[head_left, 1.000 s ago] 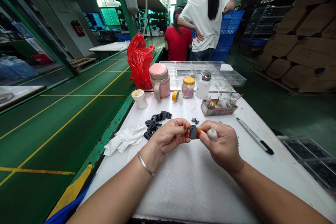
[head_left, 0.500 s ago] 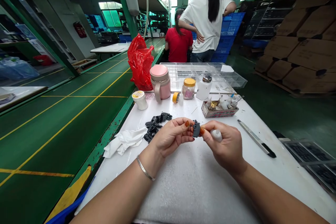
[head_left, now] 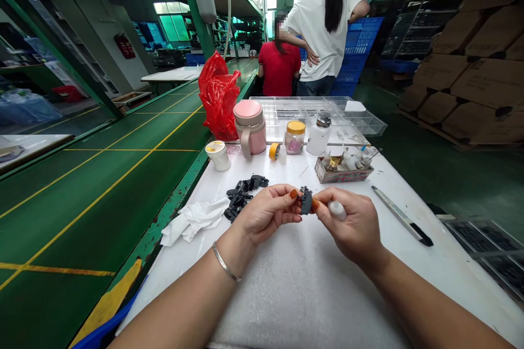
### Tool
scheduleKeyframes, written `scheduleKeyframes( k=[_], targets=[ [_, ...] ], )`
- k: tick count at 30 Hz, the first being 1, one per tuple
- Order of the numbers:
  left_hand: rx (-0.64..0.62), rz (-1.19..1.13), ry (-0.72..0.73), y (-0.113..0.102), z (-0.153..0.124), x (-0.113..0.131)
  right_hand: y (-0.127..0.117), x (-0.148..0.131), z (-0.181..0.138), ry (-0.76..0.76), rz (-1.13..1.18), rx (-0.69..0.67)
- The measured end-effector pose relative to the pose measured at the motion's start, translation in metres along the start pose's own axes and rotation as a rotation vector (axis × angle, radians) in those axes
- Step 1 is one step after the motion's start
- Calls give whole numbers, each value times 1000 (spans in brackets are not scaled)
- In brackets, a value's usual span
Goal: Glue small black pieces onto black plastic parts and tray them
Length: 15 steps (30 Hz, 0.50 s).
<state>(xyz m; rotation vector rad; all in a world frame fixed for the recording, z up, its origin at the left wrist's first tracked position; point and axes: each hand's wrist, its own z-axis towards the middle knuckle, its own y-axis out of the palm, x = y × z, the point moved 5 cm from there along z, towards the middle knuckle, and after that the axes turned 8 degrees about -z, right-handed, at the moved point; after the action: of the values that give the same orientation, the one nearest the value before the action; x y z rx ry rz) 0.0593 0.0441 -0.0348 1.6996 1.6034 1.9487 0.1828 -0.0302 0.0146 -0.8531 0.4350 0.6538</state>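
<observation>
Dark part (head_left: 306, 203) held over bench (head_left: 286, 294). Left hand (head_left: 270, 212) pinches left side; right hand (head_left: 354, 223) curled round whitish bottle (head_left: 337, 210), fingertips at part's right edge. I'd guess light, stiff plastic; pinch ends.

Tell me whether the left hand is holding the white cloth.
No, the left hand holds the small dark piece, while the white cloth lies apart on the table.

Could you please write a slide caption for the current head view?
Left hand holding a dark part, right hand gripping a white-ended tool, over a white worktable.
</observation>
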Motion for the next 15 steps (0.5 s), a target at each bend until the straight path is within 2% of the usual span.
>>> scheduleKeyframes(
  k=[9,15],
  targets=[
    [-39,28,30,-1,1,-3,-2,-2,-1,-54,-8,-10],
    [-38,19,63,-1,1,-6,-2,-2,0,-38,-8,3]
  ],
)
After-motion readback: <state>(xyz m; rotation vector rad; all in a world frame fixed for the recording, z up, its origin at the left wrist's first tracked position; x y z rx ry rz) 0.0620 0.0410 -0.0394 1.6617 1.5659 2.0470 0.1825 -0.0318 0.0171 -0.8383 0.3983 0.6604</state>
